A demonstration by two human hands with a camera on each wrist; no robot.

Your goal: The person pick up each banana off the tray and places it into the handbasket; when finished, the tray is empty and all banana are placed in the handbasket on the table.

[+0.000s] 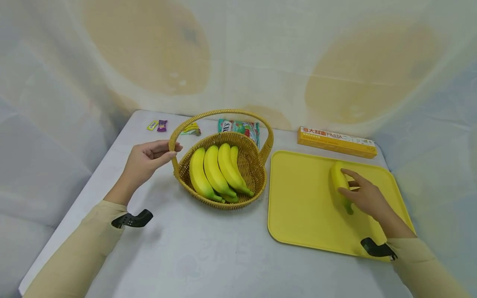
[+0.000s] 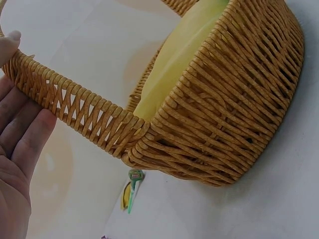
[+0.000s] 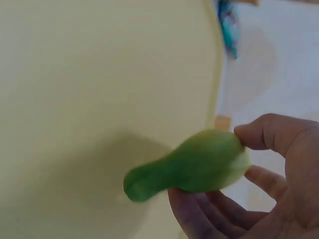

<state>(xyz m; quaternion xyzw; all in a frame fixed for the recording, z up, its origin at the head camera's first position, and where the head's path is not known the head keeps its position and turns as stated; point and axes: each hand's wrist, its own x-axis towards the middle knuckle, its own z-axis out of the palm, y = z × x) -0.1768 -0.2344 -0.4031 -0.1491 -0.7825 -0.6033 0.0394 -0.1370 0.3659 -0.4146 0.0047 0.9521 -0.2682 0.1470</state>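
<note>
A woven wicker basket (image 1: pixel 257 174) with an arched handle (image 1: pixel 220 112) stands mid-table and holds a bunch of yellow bananas (image 1: pixel 214 171). My left hand (image 1: pixel 149 159) holds the handle's left end, thumb over it; in the left wrist view the fingers (image 2: pixel 20 134) lie against the handle (image 2: pixel 79 107) next to the basket wall (image 2: pixel 234 114). A single banana (image 1: pixel 340 180) lies on the yellow tray (image 1: pixel 302 198). My right hand (image 1: pixel 363 194) grips it; the right wrist view shows its green stem end (image 3: pixel 194 167) pinched between thumb and fingers above the tray (image 3: pixel 99 74).
A yellow pasta box (image 1: pixel 335 141) lies behind the tray. A snack bag (image 1: pixel 240 127), a small yellow-green packet (image 1: pixel 191 129) and two small candy wrappers (image 1: pixel 157 125) sit at the table's back. A light curtain surrounds the table; the grey tabletop (image 1: pixel 193 252) stretches in front.
</note>
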